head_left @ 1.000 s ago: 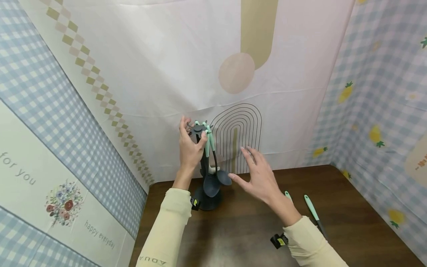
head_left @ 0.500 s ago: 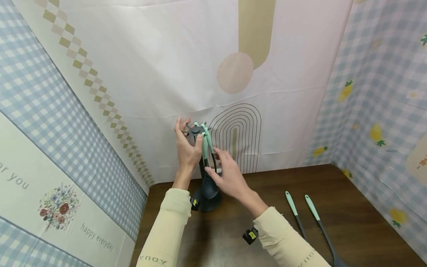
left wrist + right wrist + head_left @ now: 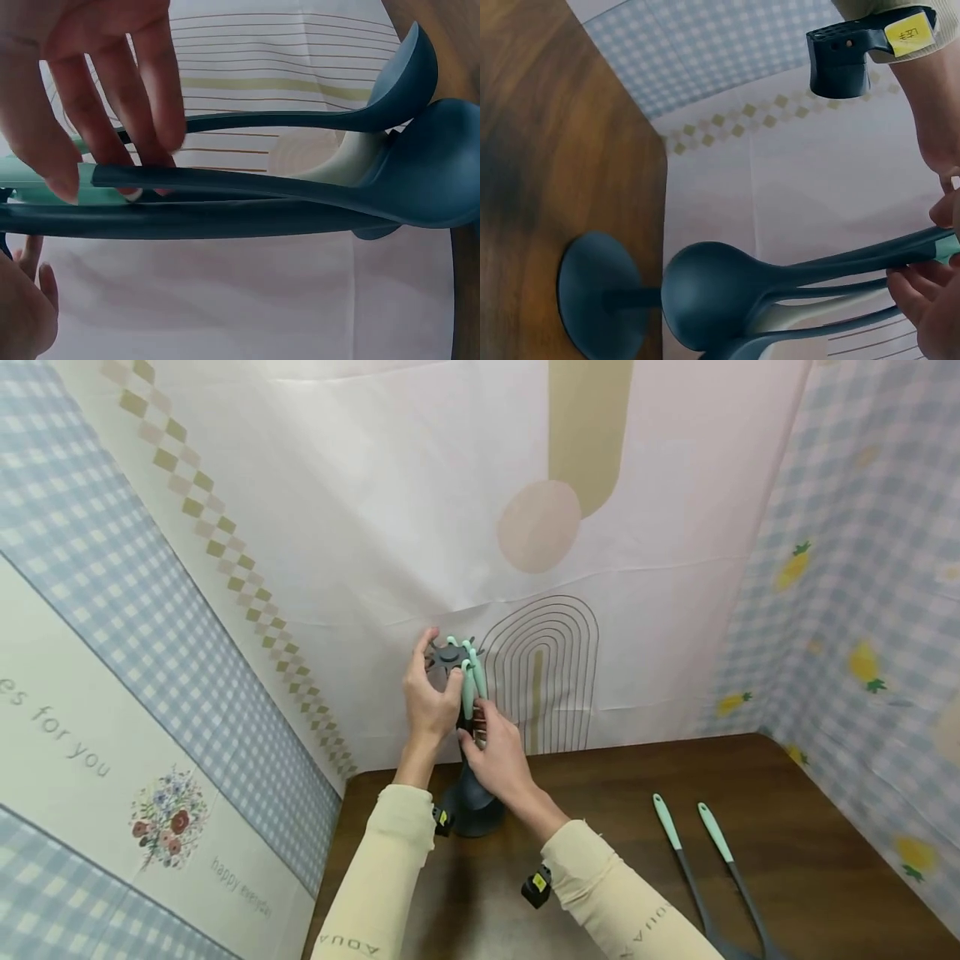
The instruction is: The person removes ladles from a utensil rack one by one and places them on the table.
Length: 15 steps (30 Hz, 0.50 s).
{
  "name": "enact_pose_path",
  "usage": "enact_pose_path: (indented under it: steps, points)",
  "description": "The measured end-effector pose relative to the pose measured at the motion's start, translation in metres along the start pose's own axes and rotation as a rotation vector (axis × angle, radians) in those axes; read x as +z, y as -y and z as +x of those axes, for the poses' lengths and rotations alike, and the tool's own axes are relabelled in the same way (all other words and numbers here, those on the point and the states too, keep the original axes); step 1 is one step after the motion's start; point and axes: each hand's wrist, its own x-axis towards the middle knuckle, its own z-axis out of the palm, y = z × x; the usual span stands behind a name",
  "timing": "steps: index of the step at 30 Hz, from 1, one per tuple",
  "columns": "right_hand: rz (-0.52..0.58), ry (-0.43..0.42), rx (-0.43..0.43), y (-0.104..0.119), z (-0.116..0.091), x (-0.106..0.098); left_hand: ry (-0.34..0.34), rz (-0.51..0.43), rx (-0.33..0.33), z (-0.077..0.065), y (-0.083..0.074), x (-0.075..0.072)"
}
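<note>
A dark utensil stand (image 3: 448, 656) with a hooked round top stands upright near the back wall. My left hand (image 3: 431, 697) holds its top, thumb in front and fingers behind. Several mint-handled utensils hang on its right side. My right hand (image 3: 501, 760) pinches the nearest one, a dark spoon (image 3: 439, 169), where the mint handle meets the dark shaft. Behind it hang a dark ladle (image 3: 409, 75) and a pale utensil (image 3: 349, 161) whose head is partly hidden. In the right wrist view the spoon's bowl hangs above the stand's round base (image 3: 592, 300).
Two more mint-handled utensils, one (image 3: 678, 852) beside another (image 3: 731, 860), lie on the brown table (image 3: 600, 802) at the right; their heads are cut off by the frame. A cloth-covered wall (image 3: 375, 568) rises close behind the stand.
My right hand has moved left from beside the stand to the hanging utensils and now pinches the spoon's handle. My left hand has stayed on the stand's top.
</note>
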Motion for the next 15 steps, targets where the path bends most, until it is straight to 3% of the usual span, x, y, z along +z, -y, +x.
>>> enact_pose_path:
  steps: [5,15]
  points:
    - [-0.012,-0.029,0.015,-0.0016,-0.0013,0.0014,0.012,0.016,-0.017,-0.0008,-0.0014,0.0021]
    - [-0.050,-0.040,-0.029,-0.0048,-0.0062,-0.0032,0.003,0.046,0.013,0.0010,0.0016,0.0002]
